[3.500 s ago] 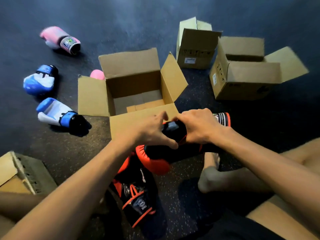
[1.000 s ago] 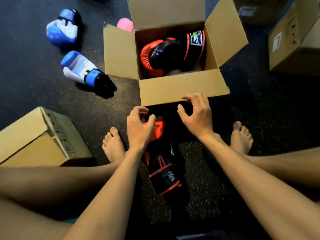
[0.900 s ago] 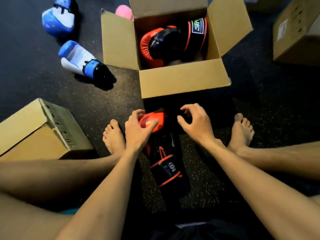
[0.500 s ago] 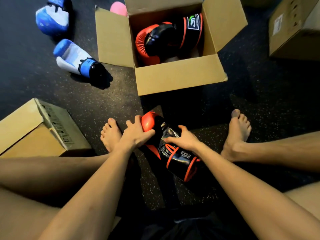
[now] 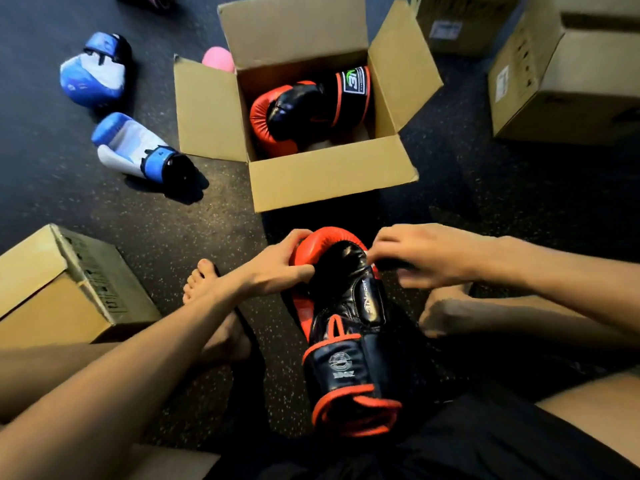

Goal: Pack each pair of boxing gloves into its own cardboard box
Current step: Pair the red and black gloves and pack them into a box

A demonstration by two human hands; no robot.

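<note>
My left hand (image 5: 277, 268) grips the red padded end of a red-and-black boxing glove (image 5: 346, 306), fingers curled over the top and the thumb pressed into the black palm side. My right hand (image 5: 426, 258) is on the glove's other side with its fingers bent. It looks to be pinching the black thumb piece, though blur softens that hand. The glove lies lengthwise between my bare feet, with its cuff toward me and its padded end toward the open cardboard box (image 5: 332, 174) just beyond. I cannot tell whether the glove rests on the floor (image 5: 104, 209) or is lifted off it.

Inside that box lies the matching glove (image 5: 304, 112) on its side, red padding to the left and cuff label to the right. All four flaps stand open.

Left of the box, two blue-and-white gloves (image 5: 93, 74) (image 5: 138, 147) lie on the dark speckled floor, apart from each other. A pink glove (image 5: 218, 60) peeks out behind the box's left flap. A closed cardboard box (image 5: 52, 289) sits by my left leg, and two more cardboard boxes (image 5: 561, 81) (image 5: 460, 26) stand at the upper right.
</note>
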